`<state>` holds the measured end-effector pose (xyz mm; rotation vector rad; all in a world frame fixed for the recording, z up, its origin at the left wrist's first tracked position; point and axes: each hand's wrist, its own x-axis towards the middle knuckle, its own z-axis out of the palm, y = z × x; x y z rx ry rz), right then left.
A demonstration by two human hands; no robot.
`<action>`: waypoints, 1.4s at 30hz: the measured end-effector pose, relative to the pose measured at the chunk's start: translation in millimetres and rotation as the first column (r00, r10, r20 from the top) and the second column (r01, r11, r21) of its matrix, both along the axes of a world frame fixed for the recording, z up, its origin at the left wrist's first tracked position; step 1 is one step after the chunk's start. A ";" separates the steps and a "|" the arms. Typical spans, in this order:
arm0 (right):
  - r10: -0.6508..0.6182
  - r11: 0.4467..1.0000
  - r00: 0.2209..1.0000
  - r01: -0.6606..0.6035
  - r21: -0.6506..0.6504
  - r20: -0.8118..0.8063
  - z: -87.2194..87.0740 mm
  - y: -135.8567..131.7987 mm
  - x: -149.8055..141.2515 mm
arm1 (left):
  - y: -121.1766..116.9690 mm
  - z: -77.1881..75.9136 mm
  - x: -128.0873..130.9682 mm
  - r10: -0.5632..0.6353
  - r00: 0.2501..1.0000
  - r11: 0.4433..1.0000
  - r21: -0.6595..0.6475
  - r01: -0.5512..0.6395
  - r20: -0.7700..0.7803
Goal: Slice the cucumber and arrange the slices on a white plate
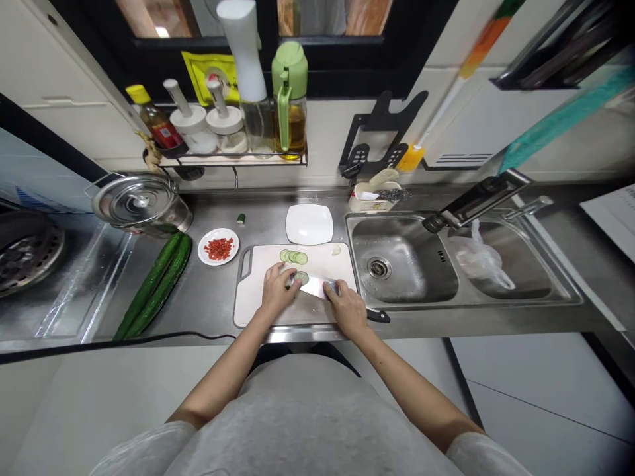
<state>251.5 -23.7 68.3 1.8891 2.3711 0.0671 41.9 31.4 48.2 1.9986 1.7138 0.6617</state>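
On the white cutting board (258,304) my left hand (278,289) is curled, fingertips pressing a cucumber piece (300,277) against the board. My right hand (348,308) is closed round the handle of a knife (317,287); the broad blade lies against the cucumber piece, and the black handle end pokes out behind my wrist. A short row of cucumber slices (294,256) lies at the board's far edge.
Two whole cucumbers (156,284) lie left on the steel counter. A small dish of chopped red chili (219,247) and an empty white plate (309,223) sit behind the board. A double sink (404,261) is right, a lidded pot (136,201) left, bottles on a shelf (238,158).
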 end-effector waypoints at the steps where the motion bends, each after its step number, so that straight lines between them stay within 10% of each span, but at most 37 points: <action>1: 0.003 1.000 1.000 -0.003 0.016 -0.004 -0.2 0.3 0.1 | 0.2 0.3 0.8 -0.007 1.000 1.000 -0.013 0.007 -0.006; 17: -0.002 0.993 0.999 -0.002 -0.115 -0.033 2.9 4.9 4.8 | 34.3 -5.9 8.9 -0.071 0.997 0.970 -0.234 0.065 -0.019; 26: -0.068 0.978 0.998 0.068 -0.198 0.006 6.7 9.1 10.0 | 60.1 -16.0 27.2 0.126 0.987 0.952 -0.292 -0.093 0.096; 42: -0.109 0.971 0.994 0.106 -0.214 -0.006 -0.5 6.2 21.4 | 89.3 -19.6 37.5 -0.002 0.996 0.986 -0.166 -0.012 -0.089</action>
